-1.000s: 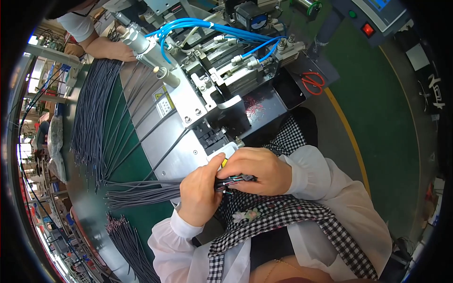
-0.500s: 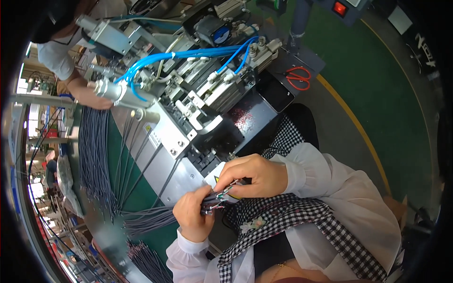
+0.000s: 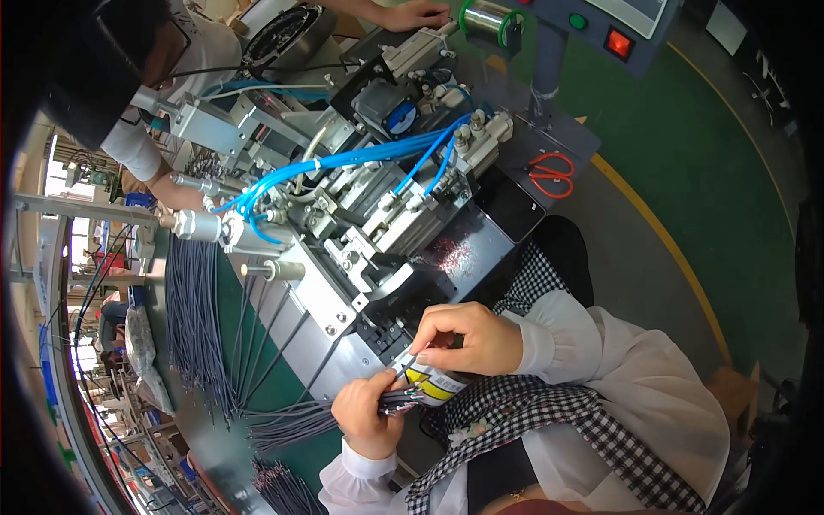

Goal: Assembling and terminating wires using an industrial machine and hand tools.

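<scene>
L hand (image 3: 366, 416) closed round grey cable bundle (image 3: 292, 425), just off nr edge of machine (image 3: 322, 287); R hand (image 3: 472, 341) also by nr edge, thumb & fingertips pinched on single cable (image 3: 408, 366), other fingers curled. More cables (image 3: 197, 318) spread L of machine; red-handled scissors (image 3: 550, 177) at its R end.

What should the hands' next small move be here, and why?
Probably draw the dark strand clear of the grey cable bundle: the right hand seems to pinch it above the bundle's exposed wire tips, while the left hand grips the bundle.
</scene>
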A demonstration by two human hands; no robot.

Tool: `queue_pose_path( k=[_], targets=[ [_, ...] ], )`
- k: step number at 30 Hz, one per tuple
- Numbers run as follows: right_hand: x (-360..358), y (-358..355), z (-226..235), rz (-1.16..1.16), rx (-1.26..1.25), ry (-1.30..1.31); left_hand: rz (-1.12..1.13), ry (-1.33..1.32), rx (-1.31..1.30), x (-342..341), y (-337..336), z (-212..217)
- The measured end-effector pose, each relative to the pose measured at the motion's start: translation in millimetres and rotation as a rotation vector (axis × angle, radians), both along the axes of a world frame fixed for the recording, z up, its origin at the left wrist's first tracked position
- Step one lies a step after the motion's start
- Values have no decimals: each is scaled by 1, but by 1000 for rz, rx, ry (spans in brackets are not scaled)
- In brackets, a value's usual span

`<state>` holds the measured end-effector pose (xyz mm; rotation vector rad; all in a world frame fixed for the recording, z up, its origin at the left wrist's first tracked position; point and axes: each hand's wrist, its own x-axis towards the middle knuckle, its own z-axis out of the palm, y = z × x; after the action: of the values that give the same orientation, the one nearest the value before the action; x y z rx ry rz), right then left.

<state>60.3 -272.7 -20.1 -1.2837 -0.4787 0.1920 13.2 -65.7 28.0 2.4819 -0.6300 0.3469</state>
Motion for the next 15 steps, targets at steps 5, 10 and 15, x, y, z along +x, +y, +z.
queue_pose_path(
  k=[5,10,15],
  targets=[
    [3,5,-4,-19,10,2,27,6,-48,3,-8,-1],
    [5,8,-9,23,33,26,39,64,10,5,-6,-1],
    [11,8,-13,10,21,33,74,57,-4,10,-7,-4]
  ],
)
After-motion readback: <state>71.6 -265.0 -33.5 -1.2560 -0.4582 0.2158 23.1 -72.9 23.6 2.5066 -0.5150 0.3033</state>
